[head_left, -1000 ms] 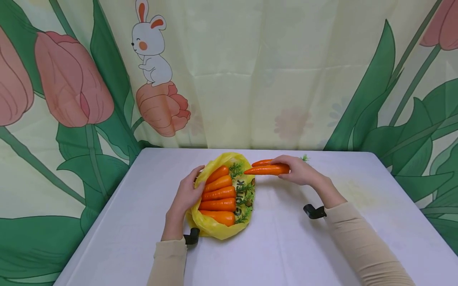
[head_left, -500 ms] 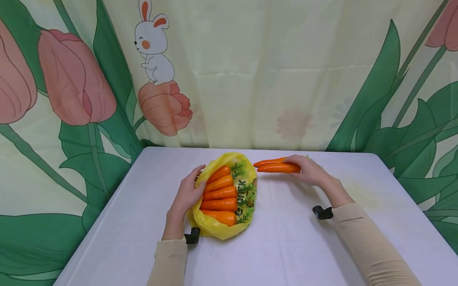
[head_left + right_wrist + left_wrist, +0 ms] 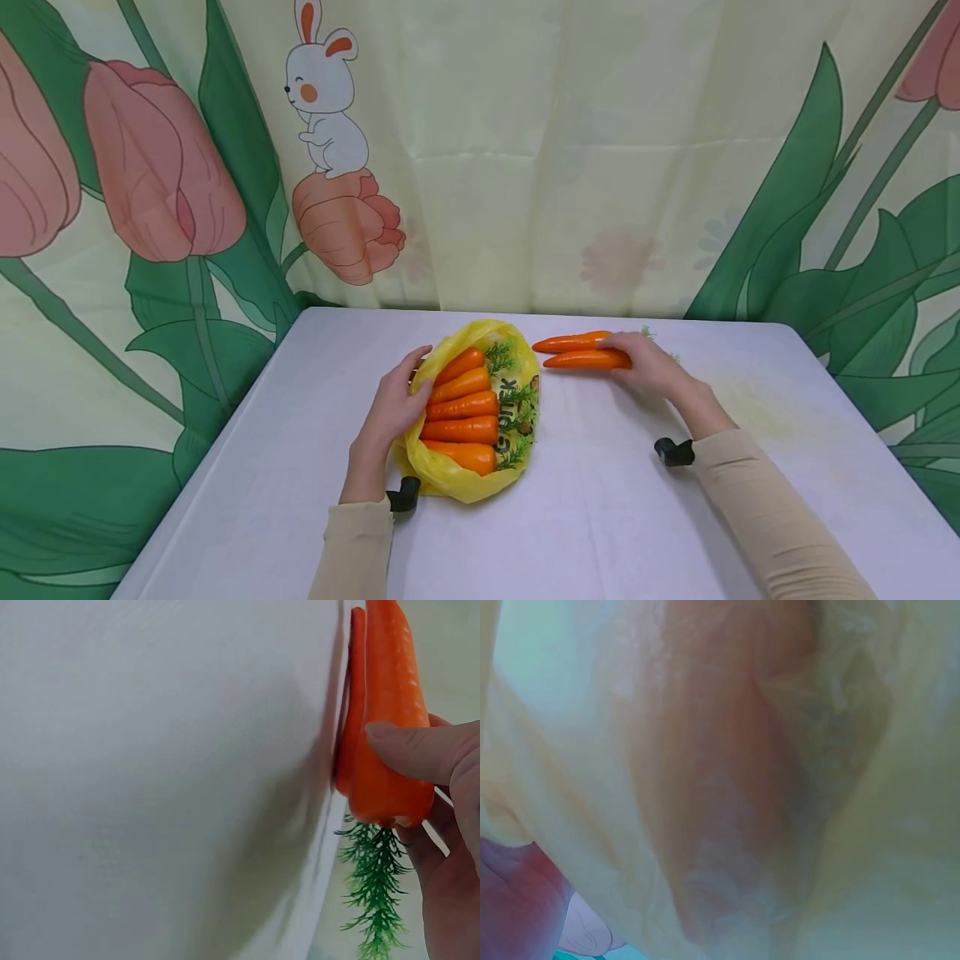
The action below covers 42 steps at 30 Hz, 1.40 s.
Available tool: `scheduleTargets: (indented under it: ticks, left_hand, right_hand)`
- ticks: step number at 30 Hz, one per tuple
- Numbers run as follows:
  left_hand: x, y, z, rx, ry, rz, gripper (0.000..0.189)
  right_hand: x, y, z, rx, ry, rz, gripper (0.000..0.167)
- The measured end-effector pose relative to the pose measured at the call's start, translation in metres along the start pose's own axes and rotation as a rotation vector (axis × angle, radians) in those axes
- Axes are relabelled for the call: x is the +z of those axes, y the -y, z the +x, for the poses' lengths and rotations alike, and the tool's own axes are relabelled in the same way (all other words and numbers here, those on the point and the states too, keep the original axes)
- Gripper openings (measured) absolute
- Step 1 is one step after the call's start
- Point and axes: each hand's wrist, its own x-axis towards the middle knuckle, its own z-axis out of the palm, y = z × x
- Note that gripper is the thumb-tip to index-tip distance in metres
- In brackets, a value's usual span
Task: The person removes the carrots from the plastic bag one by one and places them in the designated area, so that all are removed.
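Note:
A yellow plastic bag (image 3: 457,487) lies on the white table with its mouth turned up. Inside it several orange carrots (image 3: 463,406) with green tops are stacked in a row. My left hand (image 3: 396,400) grips the bag's left rim; in the left wrist view yellowish film blurs most things. To the right of the bag, my right hand (image 3: 647,365) holds a carrot (image 3: 585,359), thumb on its thick end in the right wrist view. A second carrot (image 3: 567,342) lies just behind that one, its thick end partly hidden by the hand.
The white table (image 3: 600,517) reaches back to a curtain (image 3: 487,208) printed with tulips and a rabbit. Black wrist mounts (image 3: 673,452) sit at both sleeves. Green carrot leaves (image 3: 647,332) show beyond the right hand.
My right hand has shifted right, away from the bag, and lowered the two carrots toward the table. Their tips now lie further apart. The left hand stays on the bag's rim.

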Motion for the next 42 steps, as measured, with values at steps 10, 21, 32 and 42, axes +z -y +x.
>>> scheduleTargets:
  ticks: [10, 21, 32, 42]
  left_hand:
    - [0.001, 0.001, -0.003, 0.008, 0.000, -0.008, 0.053]
    - [0.002, 0.000, -0.002, 0.015, 0.000, -0.001, 0.053]
    - [0.001, 0.000, -0.001, 0.016, 0.000, -0.003, 0.052]
    - [0.002, -0.001, -0.001, 0.011, 0.003, -0.008, 0.053]
  right_hand:
    - [0.011, 0.002, -0.002, 0.044, 0.042, -0.003, 0.041]
    - [0.011, 0.003, -0.005, 0.101, 0.028, -0.004, 0.042]
    - [0.007, -0.001, -0.008, 0.098, -0.032, 0.016, 0.033]
    - [0.010, 0.003, -0.005, 0.105, -0.046, 0.026, 0.037]
